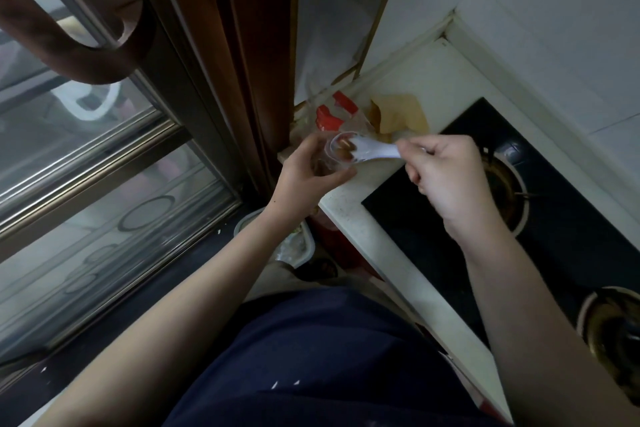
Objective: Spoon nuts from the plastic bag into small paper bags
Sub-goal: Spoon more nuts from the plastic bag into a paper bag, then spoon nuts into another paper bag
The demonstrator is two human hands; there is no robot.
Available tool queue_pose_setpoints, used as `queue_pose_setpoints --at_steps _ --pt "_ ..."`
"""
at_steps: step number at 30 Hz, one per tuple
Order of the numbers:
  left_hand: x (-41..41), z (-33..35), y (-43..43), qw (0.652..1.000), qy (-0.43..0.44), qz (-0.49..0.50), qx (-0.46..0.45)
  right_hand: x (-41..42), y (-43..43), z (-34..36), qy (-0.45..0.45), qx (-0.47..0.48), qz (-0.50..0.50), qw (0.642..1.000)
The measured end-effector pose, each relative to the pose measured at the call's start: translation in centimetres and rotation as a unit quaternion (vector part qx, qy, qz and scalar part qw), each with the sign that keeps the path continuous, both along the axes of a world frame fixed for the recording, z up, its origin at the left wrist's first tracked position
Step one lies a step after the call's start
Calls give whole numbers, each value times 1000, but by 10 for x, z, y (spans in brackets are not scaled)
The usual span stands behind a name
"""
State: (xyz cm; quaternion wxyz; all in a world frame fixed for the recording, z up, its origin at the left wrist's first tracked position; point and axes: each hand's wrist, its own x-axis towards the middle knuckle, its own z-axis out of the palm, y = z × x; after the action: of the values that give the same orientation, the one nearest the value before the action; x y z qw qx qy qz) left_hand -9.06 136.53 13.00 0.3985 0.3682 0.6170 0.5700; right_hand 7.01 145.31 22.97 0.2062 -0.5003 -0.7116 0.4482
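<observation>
Just left of the black hob (450, 218), the left hand (304, 180) curls round a small clear container (332, 158) while the right hand (446, 180) pinches a white plastic spoon (370, 151) holding glossy brown nuts (344, 146) over its mouth, with a red-and-clear plastic bag (332, 114), print unreadable, and a tan paper bag (401, 114) behind.

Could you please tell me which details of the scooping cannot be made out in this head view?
- Clear plastic bag: its lower part is covered by the left hand.
- White spoon: the handle end is buried in the right hand grip.
- Nuts in the spoon: too small and blurred to count.
- Brown paper bag: whether it holds anything cannot be seen.
</observation>
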Motion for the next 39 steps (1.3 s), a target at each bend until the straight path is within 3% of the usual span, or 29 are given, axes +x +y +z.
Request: queue_pose_setpoints --at_steps 5,10,12,14,16,21,24,31,36,39 --pt "4 0 1 1000 30 -9 2 2 -18 0 -71 298 105 946" --pt "8 -1 4 1000 20 -2 -6 8 -24 -5 -45 348 50 935" --pt "9 1 5 1000 7 -10 -14 13 -24 -8 4 308 -18 951" --pt "12 2 5 999 8 -31 -17 19 -22 -13 85 199 -105 971" --pt "16 1 6 998 10 -56 -28 27 -19 -17 149 123 -173 966" --pt "29 -15 13 990 57 -79 -99 40 -17 -27 221 39 -265 938" --pt "34 -33 20 981 28 -70 -177 46 -19 -34 229 1 -287 930" --pt "51 -58 59 950 73 -1 -303 58 -19 -40 226 -46 -323 918" --pt "56 -63 71 932 -30 123 -339 64 -16 -43 216 -46 -322 921" --pt "58 -65 76 927 -26 155 -339 64 -14 -46 211 -52 -321 922"
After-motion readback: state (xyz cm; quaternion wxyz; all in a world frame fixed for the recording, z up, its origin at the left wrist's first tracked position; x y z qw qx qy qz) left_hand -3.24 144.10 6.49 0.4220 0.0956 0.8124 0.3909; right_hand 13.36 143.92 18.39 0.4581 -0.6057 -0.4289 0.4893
